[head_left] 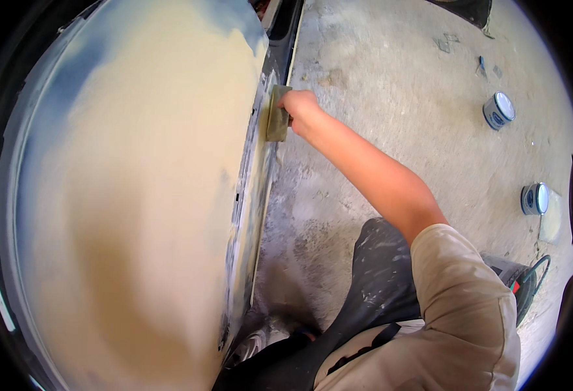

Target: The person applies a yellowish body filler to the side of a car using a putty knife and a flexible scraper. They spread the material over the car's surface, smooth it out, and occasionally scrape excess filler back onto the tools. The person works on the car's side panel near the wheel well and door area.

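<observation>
Panel [146,195], cream and blue, is spread left of the grip, its narrow edge [250,186] nearest. And there, right at the fingertips, a flat block [275,127] is set against that edge! It is pinched by the right hand [299,109] from the outer side, seemingly so its face can be laid flush; its long axis is aligned roughly along the edge, lower end pointed bodyward. Two cans [497,112] are stood well right of the grip, probably clear of the arm. The left hand's grip cannot be told: out of view.
</observation>
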A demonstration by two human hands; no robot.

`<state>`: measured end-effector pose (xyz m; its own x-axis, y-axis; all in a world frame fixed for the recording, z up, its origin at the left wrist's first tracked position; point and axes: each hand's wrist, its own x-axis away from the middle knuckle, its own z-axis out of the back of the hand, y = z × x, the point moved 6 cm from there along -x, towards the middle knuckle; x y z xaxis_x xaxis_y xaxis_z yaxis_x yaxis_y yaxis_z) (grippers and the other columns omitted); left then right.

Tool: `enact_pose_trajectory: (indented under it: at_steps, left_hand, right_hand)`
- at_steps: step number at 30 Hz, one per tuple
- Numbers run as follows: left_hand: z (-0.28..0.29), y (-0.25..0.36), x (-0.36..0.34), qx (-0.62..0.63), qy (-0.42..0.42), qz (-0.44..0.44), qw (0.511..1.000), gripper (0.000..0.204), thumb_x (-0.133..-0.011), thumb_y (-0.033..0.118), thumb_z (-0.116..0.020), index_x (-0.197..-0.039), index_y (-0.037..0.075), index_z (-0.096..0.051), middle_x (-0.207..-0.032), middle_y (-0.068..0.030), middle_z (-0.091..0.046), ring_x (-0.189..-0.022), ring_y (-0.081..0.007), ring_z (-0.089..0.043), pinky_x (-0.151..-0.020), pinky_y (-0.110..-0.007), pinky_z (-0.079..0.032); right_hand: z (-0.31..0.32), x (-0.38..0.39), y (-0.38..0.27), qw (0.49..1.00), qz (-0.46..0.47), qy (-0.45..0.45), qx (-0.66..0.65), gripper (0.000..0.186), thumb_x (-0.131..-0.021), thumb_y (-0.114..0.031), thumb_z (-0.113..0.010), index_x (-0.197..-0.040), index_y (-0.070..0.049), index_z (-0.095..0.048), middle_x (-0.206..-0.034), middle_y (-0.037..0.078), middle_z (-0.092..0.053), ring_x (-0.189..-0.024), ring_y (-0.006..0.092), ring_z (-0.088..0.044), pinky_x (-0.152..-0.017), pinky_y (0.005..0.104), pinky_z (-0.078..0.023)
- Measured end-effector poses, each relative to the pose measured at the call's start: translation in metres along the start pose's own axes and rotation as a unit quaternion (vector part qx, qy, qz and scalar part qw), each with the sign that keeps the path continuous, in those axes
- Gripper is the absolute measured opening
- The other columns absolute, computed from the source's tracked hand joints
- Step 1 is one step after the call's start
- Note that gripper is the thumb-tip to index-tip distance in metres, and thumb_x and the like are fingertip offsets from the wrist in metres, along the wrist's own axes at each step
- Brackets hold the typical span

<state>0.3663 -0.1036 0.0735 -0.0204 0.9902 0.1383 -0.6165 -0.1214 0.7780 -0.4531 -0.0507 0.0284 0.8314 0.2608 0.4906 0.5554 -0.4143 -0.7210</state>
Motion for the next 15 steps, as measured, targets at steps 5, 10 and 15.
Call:
enact_pose_trajectory:
  at_steps: [5, 10, 15]
  left_hand:
    - [0.025, -0.016, 0.001, 0.008, 0.029, -0.066, 0.997, 0.009, -0.082, 0.01, -0.059, -0.078, 0.002, -0.058, -0.062, -0.0067, -0.049, -0.052, -0.0193, -0.043, -0.053, -0.036, -0.043]
    - [0.016, 0.008, 0.041, 0.347, 0.144, 0.157, 0.913, 0.026, -0.088, 0.021, -0.055, -0.094, -0.004, -0.061, -0.06, -0.0009, -0.041, -0.047, -0.0131, -0.031, -0.045, -0.03, -0.03]
    - [-0.006, -0.002, 0.02, 0.463, -0.076, 0.098, 0.878, 0.013, -0.087, 0.026, -0.056, -0.086, 0.014, -0.056, -0.051, 0.0049, -0.045, -0.035, -0.0107, -0.042, -0.032, -0.025, -0.033]
  right_hand:
    - [0.026, 0.01, -0.01, 0.996, 0.012, -0.066, -0.062, 0.02, -0.08, 0.004, -0.057, -0.099, 0.009, -0.057, -0.095, 0.018, -0.061, -0.081, 0.031, -0.063, -0.065, 0.0465, -0.053]
    - [0.087, 0.05, 0.006, 0.992, 0.064, -0.079, -0.077, 0.028, -0.083, 0.0, -0.061, -0.11, 0.004, -0.055, -0.099, 0.013, -0.062, -0.09, 0.0269, -0.062, -0.076, 0.0404, -0.053]
    - [0.156, 0.105, 0.042, 0.992, 0.068, -0.104, 0.021, 0.022, -0.089, -0.022, -0.066, -0.101, -0.005, -0.059, -0.082, -0.002, -0.053, -0.059, 0.0047, -0.041, -0.044, 0.0221, -0.03]
